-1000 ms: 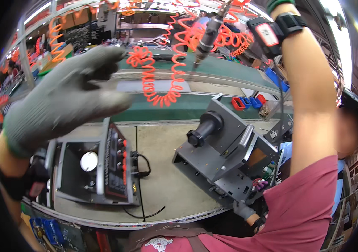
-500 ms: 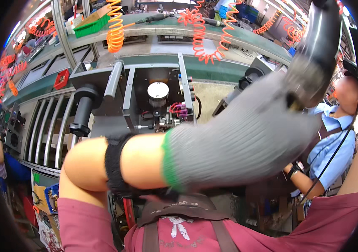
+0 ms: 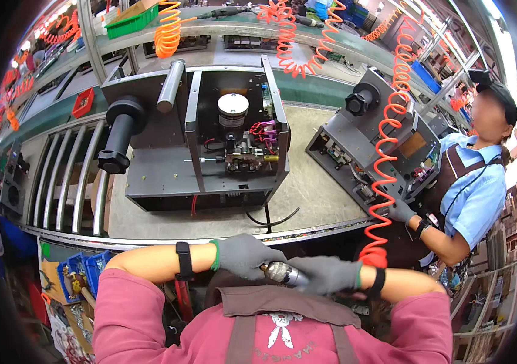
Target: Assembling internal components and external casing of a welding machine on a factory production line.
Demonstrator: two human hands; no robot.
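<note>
Low in front of my chest, both my hands wear grey knit gloves with green cuffs. My right hand (image 3: pixel 334 274) is wrapped round the body of a silver air screwdriver (image 3: pixel 289 275), which lies nearly level. Closed at the tool's front end is my left hand (image 3: pixel 243 256); its fingers hide whatever is at the very tip. A coiled orange-red air hose (image 3: pixel 386 182) hangs down to beside my right wrist. Beyond my hands, on the bench, stands a dark grey machine housing (image 3: pixel 167 176) with a white-topped round cylinder (image 3: pixel 232 108), a black knobbed spindle (image 3: pixel 122 136) and wiring.
At right, a co-worker in a blue shirt (image 3: pixel 480 182) touches a second grey housing (image 3: pixel 355 145). Metal rollers (image 3: pixel 76 182) lie left of the bench. Blue parts bins (image 3: pixel 82 273) sit lower left. A black cable (image 3: pixel 273 223) loops near the bench edge (image 3: pixel 167 241).
My left arm, which reached across to the upper right at a black and silver tool, has come down to my chest. The right hand has come down too, and the air screwdriver is between both hands.
</note>
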